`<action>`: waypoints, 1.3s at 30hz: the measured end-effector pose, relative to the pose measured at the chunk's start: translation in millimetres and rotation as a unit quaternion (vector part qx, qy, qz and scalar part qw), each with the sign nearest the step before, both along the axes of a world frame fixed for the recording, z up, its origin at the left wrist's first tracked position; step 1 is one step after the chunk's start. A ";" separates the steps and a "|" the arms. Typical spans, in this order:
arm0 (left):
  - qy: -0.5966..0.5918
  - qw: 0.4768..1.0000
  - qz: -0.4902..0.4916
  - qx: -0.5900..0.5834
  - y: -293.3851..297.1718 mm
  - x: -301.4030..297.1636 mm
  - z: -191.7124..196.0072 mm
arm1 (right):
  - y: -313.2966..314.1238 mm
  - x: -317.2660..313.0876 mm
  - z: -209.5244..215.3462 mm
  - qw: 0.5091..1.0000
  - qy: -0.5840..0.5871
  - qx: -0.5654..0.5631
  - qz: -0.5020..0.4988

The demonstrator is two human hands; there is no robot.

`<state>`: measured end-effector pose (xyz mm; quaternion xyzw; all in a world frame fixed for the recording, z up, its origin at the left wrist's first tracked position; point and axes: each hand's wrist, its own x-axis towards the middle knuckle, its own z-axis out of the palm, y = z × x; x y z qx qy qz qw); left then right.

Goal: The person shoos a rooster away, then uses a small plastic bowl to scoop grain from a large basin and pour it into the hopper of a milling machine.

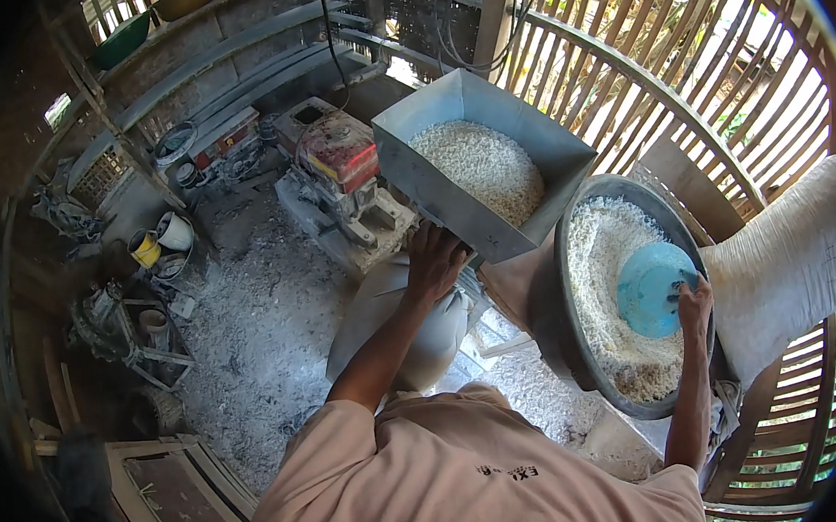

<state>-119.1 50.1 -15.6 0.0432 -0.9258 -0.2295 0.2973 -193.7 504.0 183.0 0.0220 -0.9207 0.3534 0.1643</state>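
A square sheet-metal hopper (556, 167) stands ahead of the person, its flared walls rising above a heap of off-white grain (474, 163). The grain covers the bottom, and much of the wall surface above it is bare. To the right of the hopper, and near it, sits a large round dark tub (553, 324). The tub contains a broad bed of similar white grain (596, 257), spread unevenly, with a browner patch toward the near rim.

A light-blue plastic bowl (648, 292) is inside the tub, over the right part of the grain bed. The right hand (696, 304) grips the bowl at its right edge: the fingers are closed on the rim, and dark fingertips show against the blue. From where I stand, I cannot tell whether the bowl carries any grain.

The left hand (434, 260) is at the hopper's near left corner, above a bulging pale sack (378, 313). Its fingers point away from the person; I cannot tell whether they are closed on anything or touch the hopper.

A red-topped machine (339, 154) stands left of the hopper. Farther left, a yellow bucket (145, 249) and a white bucket (176, 233) stand side by side; their contents are unclear to me. A full white sack (790, 246) leans to the right of the tub.
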 end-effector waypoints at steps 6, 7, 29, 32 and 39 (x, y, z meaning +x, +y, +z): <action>0.005 0.996 -0.019 -0.082 -10.8 0.1 18.2 | 2.9 -1.9 -2.8 1.000 -0.015 -0.008 -0.011; 0.028 0.990 -0.025 -0.136 -11.4 -1.6 24.8 | 6.7 -5.0 -5.5 1.000 -0.025 -0.015 -0.011; -0.057 0.996 -0.034 -0.064 -20.8 -15.1 25.0 | 11.1 0.2 -10.6 0.999 -0.037 -0.037 -0.002; -0.036 0.991 -0.088 -0.089 -40.4 -14.4 10.6 | 8.8 -5.6 -11.5 0.998 -0.037 -0.039 0.009; 0.065 0.951 -0.207 -0.222 -54.0 -6.9 18.5 | 6.5 -4.0 -12.2 0.999 -0.037 -0.018 0.011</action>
